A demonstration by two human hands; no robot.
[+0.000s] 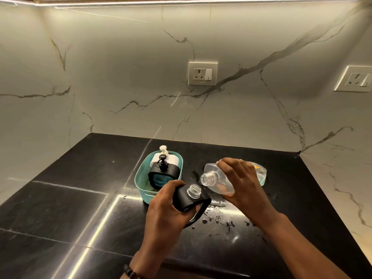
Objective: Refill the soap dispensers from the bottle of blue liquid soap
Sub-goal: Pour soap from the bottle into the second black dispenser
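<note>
My left hand (pixel 163 212) grips a black soap dispenser (pixel 186 200) with its pump off, so the clear threaded neck stands open at the top. My right hand (pixel 239 182) holds a clear soap bottle (pixel 211 176) tipped on its side, with the uncapped mouth just above and right of the dispenser's neck. The bottle looks nearly empty, with only a blue tint at its far end. A teal basket (pixel 141 178) behind my left hand holds a second black dispenser (pixel 164 174) with blue liquid and its pump on, and a white dispenser (pixel 165 158) behind that one.
The black stone counter (pixel 70 198) carries drops and smears of liquid to the right of the dispenser, around (pixel 217 216). Marble walls close the back and right sides. A wall socket (pixel 203 73) sits above, and another socket (pixel 356 78) at the right edge.
</note>
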